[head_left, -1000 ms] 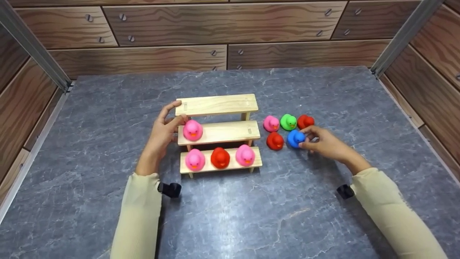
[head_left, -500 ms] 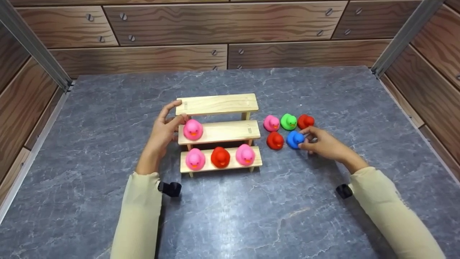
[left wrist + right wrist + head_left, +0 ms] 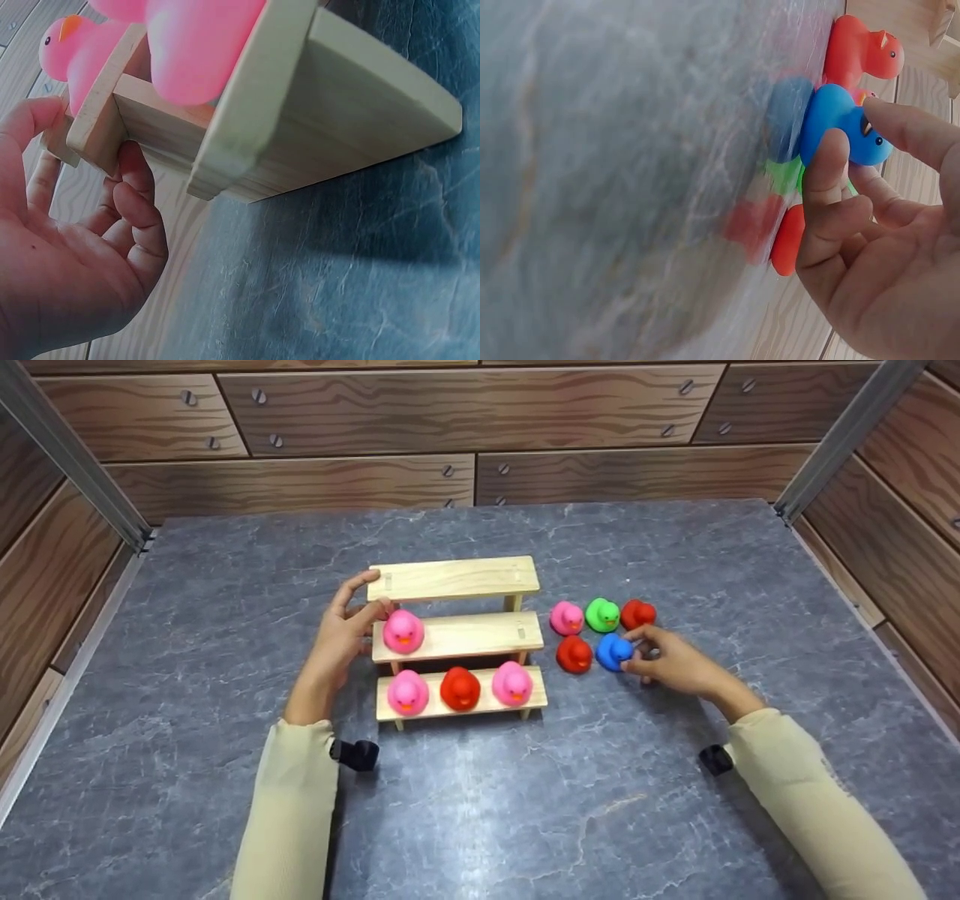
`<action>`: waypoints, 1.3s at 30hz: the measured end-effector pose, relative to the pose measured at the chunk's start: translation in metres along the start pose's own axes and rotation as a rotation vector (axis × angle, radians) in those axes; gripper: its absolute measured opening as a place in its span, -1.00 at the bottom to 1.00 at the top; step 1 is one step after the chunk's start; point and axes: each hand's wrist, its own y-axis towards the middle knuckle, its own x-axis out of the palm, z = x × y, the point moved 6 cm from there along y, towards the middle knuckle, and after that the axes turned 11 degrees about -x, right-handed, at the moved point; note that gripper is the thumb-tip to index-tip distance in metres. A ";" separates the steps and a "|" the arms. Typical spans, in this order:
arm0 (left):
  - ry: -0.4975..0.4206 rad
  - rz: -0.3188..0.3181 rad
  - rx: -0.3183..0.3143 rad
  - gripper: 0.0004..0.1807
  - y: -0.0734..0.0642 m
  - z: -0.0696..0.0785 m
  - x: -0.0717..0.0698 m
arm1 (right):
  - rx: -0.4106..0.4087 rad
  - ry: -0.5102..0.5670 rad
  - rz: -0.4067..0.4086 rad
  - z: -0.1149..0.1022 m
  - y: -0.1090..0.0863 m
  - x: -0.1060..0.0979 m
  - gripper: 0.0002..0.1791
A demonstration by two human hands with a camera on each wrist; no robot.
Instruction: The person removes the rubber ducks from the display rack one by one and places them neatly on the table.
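My left hand (image 3: 346, 634) grips the left end of a three-step wooden display stand (image 3: 457, 577), forefinger at the top step and thumb near the middle one. In the left wrist view, curled fingers (image 3: 139, 217) sit against the step ends. A pink rubber duck (image 3: 403, 631) is on the middle step's left end. Along the bottom step stand a pink duck (image 3: 407, 693), a red duck (image 3: 460, 688) and another pink duck (image 3: 512, 684). To the right of the stand, my right hand (image 3: 675, 661) pinches a blue rubber duck (image 3: 614, 652) low over the table, between thumb and fingers.
Around the blue duck on the grey marbled table (image 3: 480, 810) are a pink duck (image 3: 567, 618), a green duck (image 3: 602, 615), and two red ducks, one at the back right (image 3: 637, 613) and one at the front left (image 3: 574, 655). Wood-patterned panels (image 3: 480, 412) wall the table.
The blue duck, in my right hand's pinch, has shifted slightly left and toward me. My left hand stays on the stand.
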 end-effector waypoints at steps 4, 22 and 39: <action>-0.007 -0.004 0.004 -0.46 0.000 0.000 0.000 | 0.005 0.002 0.001 0.000 0.000 0.000 -0.49; -0.012 0.000 0.006 -0.46 0.001 0.000 0.001 | -0.032 0.021 0.102 -0.023 -0.011 -0.016 -0.47; -0.012 -0.005 -0.003 -0.46 0.001 0.000 0.001 | -0.126 0.284 0.243 -0.056 -0.006 -0.019 -0.58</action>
